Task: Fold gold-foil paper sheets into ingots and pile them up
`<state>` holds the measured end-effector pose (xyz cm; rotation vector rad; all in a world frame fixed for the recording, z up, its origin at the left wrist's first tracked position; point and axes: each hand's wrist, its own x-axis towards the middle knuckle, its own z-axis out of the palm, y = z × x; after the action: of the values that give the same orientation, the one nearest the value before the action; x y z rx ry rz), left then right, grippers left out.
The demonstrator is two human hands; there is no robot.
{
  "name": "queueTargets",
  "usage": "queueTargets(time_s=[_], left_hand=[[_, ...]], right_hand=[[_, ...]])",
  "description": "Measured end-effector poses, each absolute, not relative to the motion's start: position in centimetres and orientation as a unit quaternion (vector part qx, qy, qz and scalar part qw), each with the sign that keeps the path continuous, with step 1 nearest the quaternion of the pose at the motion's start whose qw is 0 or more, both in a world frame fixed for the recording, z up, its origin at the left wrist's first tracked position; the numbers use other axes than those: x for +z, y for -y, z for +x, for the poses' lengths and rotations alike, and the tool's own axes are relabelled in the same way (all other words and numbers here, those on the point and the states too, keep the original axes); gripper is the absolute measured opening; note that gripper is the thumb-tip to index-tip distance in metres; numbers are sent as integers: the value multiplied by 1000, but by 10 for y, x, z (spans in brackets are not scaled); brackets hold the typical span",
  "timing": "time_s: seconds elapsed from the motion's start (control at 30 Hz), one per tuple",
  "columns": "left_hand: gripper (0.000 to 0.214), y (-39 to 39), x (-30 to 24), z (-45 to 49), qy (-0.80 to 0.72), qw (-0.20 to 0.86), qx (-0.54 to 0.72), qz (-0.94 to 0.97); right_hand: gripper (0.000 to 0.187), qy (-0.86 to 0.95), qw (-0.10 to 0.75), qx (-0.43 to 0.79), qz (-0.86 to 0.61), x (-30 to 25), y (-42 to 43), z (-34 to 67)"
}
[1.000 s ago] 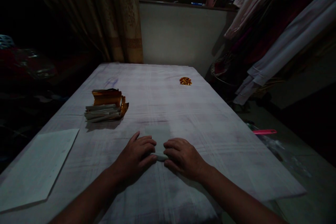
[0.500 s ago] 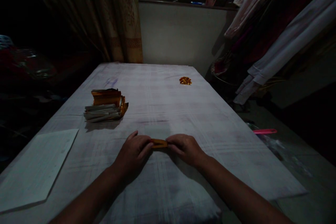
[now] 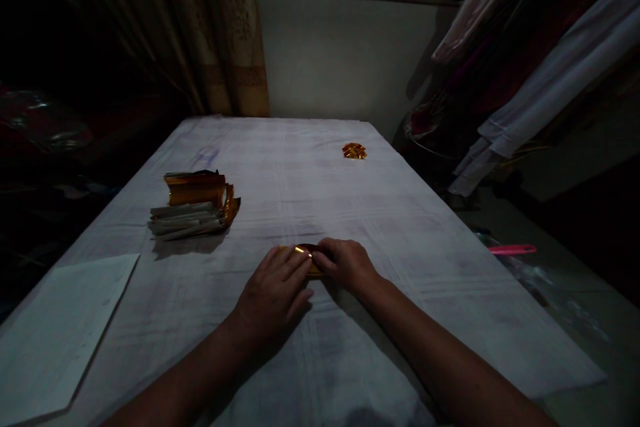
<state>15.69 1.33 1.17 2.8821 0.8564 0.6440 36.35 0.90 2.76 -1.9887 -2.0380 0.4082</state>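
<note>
A small folded piece of gold paper [image 3: 306, 253] lies on the cloth-covered table [image 3: 390, 233] in front of me. My left hand [image 3: 274, 290] rests flat over its near left part, fingers stretched out and pressing down. My right hand [image 3: 346, 264] sits just to the right with its fingers curled and pinched on the paper's right end. Most of the gold piece is hidden under both hands. A stack of gold and white paper sheets [image 3: 194, 207] stands at the left of the table.
A small finished gold folded piece [image 3: 354, 151] lies far right on the table. A white sheet [image 3: 60, 330] lies at the near left corner. Hanging clothes [image 3: 530, 80] crowd the right side, a curtain [image 3: 220, 33] hangs behind, and a pink object [image 3: 512, 249] lies on the floor.
The paper, pale and flat a second ago, is now folded with its gold side showing. Both hands moved away from me, and the left hand now lies flat on it.
</note>
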Motion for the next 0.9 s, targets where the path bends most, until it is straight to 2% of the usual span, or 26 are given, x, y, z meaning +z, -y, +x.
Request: queueTargets(time_s=[0.13,0.27,0.33,0.53,0.7,0.9], left_hand=[[54,-11,1,158,-260,55,177,948],[57,-10,-6,157,-270,65,174,945],[58,-10,-6,157,-268,71,176,945],[61,-10,-2,156,-259,83,182,945],[65,-9,-5,157,-271,95,181,941],[65,-8,-7,157,-285,109,177,936]], right_hand=[[15,688,178,150,-687,18,-8,366],[34,682,214,147,-684,13,-3,366],[37,687,223,147,-675,11,-1,366],[32,706,254,127,-649,5,-1,368],[21,709,252,126,-647,3,-2,368],[19,706,255,130,-648,1,-3,367]])
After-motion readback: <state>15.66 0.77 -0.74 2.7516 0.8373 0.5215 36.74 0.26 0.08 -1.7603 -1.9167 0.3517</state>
